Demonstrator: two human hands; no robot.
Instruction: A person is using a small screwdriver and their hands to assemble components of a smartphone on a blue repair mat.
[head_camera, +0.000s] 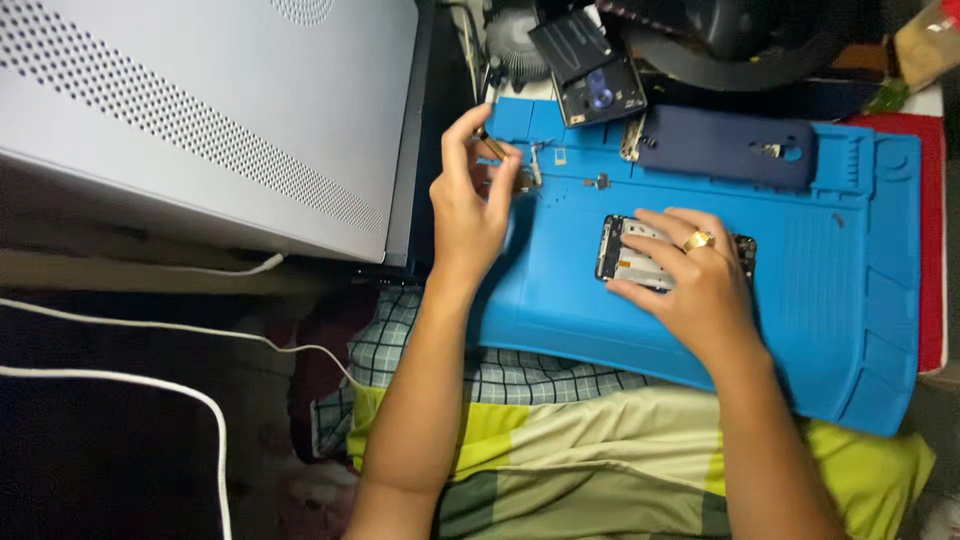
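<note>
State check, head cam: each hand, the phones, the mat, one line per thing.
left hand: raised at the mat's top-left corner, fingertips pinching a small part.
right hand: flat on the opened phone, pressing it down.
opened phone: back off, insides showing, lying on the mat.
dark blue back cover: detached, flat on the mat's top edge.
second phone body: opened, lying tilted above the mat.
blue mat: flat across the lap.

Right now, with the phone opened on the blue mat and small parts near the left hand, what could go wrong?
1. The left hand pinches a tiny part at the edge of the blue mat; dropped, it may fall off the mat and be lost.
2. The right hand presses on the opened phone; too much force might damage its exposed inside.
3. Loose small parts lie nearby; a sleeve or wrist could sweep them away.
</note>
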